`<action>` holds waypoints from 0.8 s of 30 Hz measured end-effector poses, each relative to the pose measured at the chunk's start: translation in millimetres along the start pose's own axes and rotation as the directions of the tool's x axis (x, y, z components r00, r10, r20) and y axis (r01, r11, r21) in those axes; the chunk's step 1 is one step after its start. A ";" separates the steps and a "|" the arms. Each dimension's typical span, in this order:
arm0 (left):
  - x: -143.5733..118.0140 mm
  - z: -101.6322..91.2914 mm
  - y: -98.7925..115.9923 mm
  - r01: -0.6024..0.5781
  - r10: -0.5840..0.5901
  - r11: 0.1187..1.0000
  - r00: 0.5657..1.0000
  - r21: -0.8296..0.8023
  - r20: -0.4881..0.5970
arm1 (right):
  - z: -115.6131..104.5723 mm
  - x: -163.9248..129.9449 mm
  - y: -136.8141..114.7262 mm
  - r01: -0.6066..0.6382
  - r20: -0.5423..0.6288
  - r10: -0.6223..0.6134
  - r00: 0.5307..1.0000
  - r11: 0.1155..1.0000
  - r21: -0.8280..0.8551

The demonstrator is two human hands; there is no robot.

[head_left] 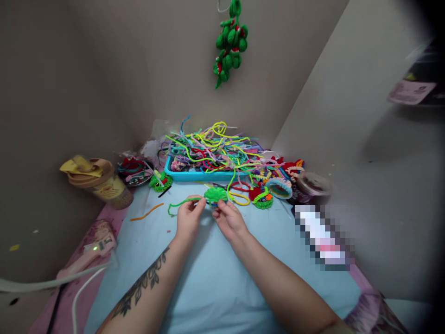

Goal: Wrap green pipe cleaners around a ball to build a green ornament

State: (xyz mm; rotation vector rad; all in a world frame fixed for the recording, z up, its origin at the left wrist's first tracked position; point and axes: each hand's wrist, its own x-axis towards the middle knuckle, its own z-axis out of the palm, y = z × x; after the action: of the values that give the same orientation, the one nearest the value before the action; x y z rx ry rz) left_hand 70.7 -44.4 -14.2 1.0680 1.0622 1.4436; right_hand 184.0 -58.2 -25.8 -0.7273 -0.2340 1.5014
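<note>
Grey walls meet in a corner behind a pale blue table [208, 287], its left edge covered in pink. Upper right of the view is dark and blurred; a pinkish sheet [411, 92] there cannot be read. A pixelated patch [323, 236] hides whatever lies right of the hands. Both forearms are cut off by the lower edge.

The left hand [187, 218] pinches the green pipe cleaner [181, 203] between thumb and fingertips; its free tail runs left and curls down onto the table. The right hand [229, 218] grips the lower edge of the green disc [215, 194], a flat, fuzzy, coiled piece of bright green held just above the table, in front of the tray. The stem joins the disc between the two hands; the join itself is hard to make out.

A blue tray [194, 175] at the back holds a heap of cleaners [215, 146] in many colours, spilling over its rim. Small finished figures [262, 197] lie right of the disc, a green one [160, 181] to its left. An orange cleaner [148, 212] lies alone on the table. A tan cup [100, 181] stands far left; its label is printed but illegible. A pink glue gun [93, 250] with a lit green lamp rests on the left edge. A jar [311, 185] stands right, blurred. A green ornament [231, 41] hangs on the wall, top cut off.
</note>
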 end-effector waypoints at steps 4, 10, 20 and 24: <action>-1.2 2.7 -4.4 0.172 -0.177 0.975 0.984 -0.140 -0.026 | 0.2 -0.4 -1.1 -0.015 0.006 0.015 1.000 1.000 0.005; 2.8 0.9 1.0 0.326 -0.335 0.907 0.942 -0.268 0.013 | 1.1 -1.5 -1.0 -0.043 0.023 0.044 0.999 0.998 -0.035; 15.2 -18.1 26.1 0.276 -0.290 0.950 0.954 0.146 0.083 | -5.7 9.7 -25.0 0.109 -0.054 -0.113 0.992 0.991 -0.073; 7.1 -22.5 31.9 -0.169 0.191 0.798 0.981 0.578 0.024 | -9.6 13.9 -32.0 0.145 -0.065 -0.149 0.987 0.987 -0.066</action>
State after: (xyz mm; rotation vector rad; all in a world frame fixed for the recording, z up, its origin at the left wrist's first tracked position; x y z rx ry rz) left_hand 41.3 -42.5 12.4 1.6180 1.5160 1.3125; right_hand 216.9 -44.9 -19.1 -0.7931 -0.2756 1.3311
